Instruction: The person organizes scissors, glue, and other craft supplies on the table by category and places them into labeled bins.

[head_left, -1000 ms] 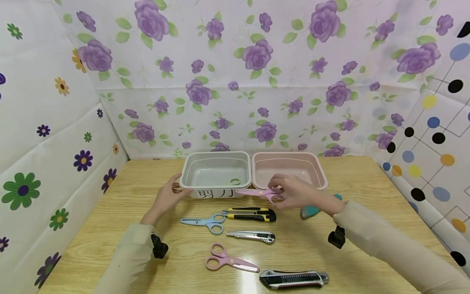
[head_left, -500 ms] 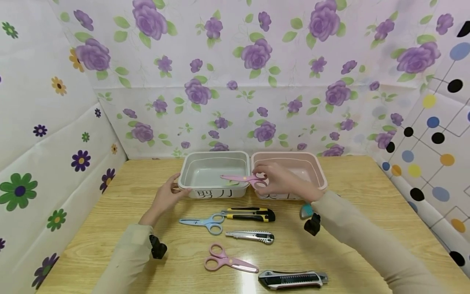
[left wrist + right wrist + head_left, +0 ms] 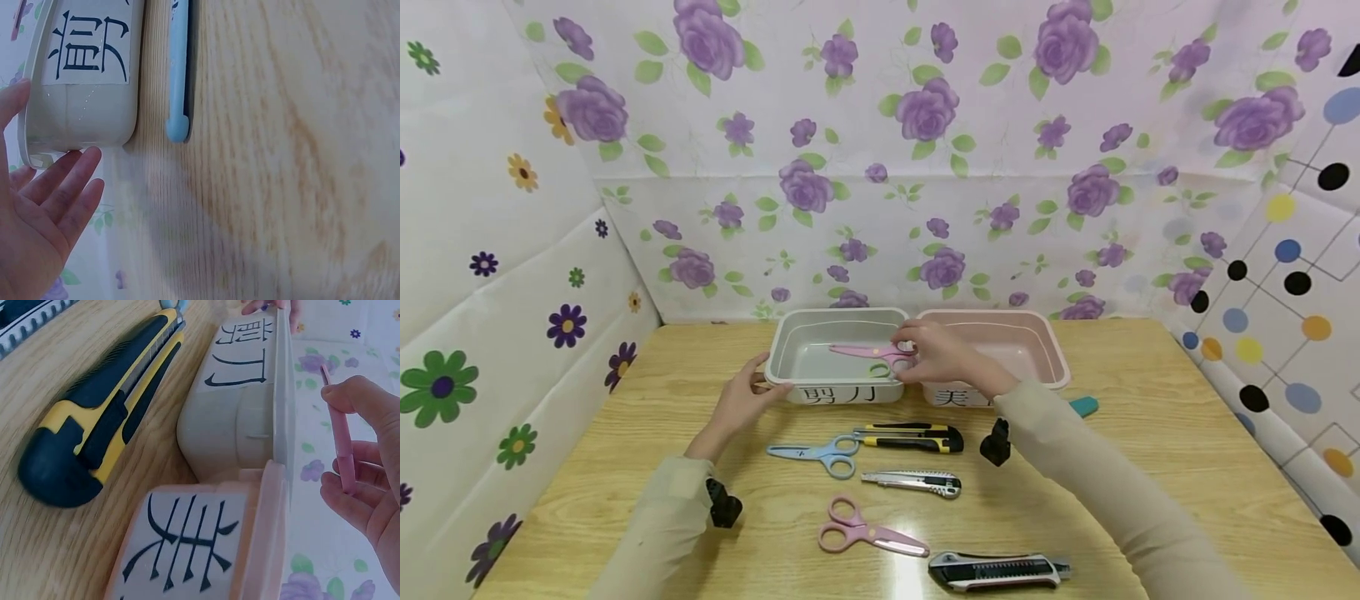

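Observation:
Over the grey bin (image 3: 838,390), which bears a label in Chinese characters, my right hand (image 3: 943,354) holds pink scissors (image 3: 853,350) by the handles, blades pointing left. In the right wrist view thumb and fingers pinch these scissors (image 3: 340,437) above the level of the rims. A green loop (image 3: 877,370) shows inside the grey bin below them. My left hand (image 3: 741,410) holds the bin's left end, thumb at the front rim and fingers against the end wall. The left wrist view shows that thumb (image 3: 14,103) on the rim.
The pink bin (image 3: 1052,354) stands right of the grey one. In front lie blue scissors (image 3: 801,452), a yellow-black cutter (image 3: 910,437), a silver cutter (image 3: 910,481), a second pair of pink scissors (image 3: 880,533) and a black-silver cutter (image 3: 992,571). A teal object (image 3: 1084,407) is partly hidden.
My right hand has carried the pink scissors left and away from me, from the front of the bins to over the grey bin. My left hand stays at the bin's end.

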The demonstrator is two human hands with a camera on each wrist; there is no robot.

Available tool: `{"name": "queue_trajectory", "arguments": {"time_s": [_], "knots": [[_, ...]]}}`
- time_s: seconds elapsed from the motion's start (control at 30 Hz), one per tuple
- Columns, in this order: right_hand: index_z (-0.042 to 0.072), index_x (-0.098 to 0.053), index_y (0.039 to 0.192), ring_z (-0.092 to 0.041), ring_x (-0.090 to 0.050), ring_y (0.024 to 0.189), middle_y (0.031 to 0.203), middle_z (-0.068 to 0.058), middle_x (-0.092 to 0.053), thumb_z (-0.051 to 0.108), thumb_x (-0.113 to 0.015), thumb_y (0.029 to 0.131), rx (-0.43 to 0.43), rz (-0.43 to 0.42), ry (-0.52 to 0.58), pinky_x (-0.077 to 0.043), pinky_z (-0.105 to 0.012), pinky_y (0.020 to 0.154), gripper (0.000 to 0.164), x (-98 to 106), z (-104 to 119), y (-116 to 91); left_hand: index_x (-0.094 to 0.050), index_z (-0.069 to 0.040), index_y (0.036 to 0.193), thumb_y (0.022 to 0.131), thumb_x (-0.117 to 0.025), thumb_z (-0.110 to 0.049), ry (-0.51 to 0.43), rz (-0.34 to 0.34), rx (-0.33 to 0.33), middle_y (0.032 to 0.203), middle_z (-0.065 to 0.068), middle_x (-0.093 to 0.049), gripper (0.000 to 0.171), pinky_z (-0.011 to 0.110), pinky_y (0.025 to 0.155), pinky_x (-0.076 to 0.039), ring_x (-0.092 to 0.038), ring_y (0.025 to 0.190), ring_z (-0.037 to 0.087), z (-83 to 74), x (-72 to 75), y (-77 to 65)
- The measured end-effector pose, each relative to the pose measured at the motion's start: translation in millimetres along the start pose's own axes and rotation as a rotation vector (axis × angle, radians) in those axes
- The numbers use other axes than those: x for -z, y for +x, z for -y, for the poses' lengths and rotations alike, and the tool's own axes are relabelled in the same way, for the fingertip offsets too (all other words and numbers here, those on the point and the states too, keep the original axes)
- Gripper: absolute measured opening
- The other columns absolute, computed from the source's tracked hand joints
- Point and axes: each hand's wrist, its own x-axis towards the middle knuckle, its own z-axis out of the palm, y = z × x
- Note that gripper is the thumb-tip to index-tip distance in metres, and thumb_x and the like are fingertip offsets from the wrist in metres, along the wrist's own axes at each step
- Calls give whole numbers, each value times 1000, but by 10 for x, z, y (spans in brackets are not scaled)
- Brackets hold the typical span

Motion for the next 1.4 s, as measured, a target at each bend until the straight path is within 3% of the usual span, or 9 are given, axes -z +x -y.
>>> {"name": "queue_trajectory", "arguments": {"time_s": [0.23, 0.67, 1.07, 1.27, 1.4], "knots": [[-4, -56, 119, -27, -56, 102, 124, -21, -51, 21, -71, 76, -41, 24, 16, -47, -34, 83, 52, -88, 2, 120, -22, -6, 144, 82, -64, -41, -7, 0, 0, 121, 25, -53, 82, 44, 79, -50, -60, 98, 34, 5, 15, -10], [-9, -53, 119, -28, -57, 99, 124, -24, -48, 20, -71, 76, -47, 20, 25, -49, -34, 82, 55, -216, 14, 275, -23, -4, 143, 83, -64, -38, -7, 2, -18, 119, 26, -54, 80, 45, 80, -49, -61, 97, 34, 8, 4, 7], [-9, -56, 116, -29, -56, 99, 120, -23, -52, 18, -68, 79, -3, 7, -28, -48, -38, 81, 48, -280, 14, 413, -24, -4, 143, 84, -64, -37, -17, -9, -28, 118, 26, -54, 78, 46, 80, -49, -62, 95, 34, 31, 10, 9], [-10, -57, 115, -34, -51, 109, 120, -25, -53, 16, -71, 76, -29, 28, 18, -45, -40, 88, 48, -322, -40, 480, -24, -5, 143, 84, -64, -37, -24, -9, -26, 119, 27, -54, 78, 44, 78, -50, -62, 95, 33, 26, -3, -4], [-9, -60, 111, -30, -54, 106, 113, -20, -59, 16, -70, 73, -48, 21, 51, -47, -36, 84, 46, -347, -94, 526, -24, -6, 143, 84, -64, -37, -31, -11, -21, 120, 25, -54, 79, 44, 78, -51, -62, 95, 33, 12, -2, -8]]}}
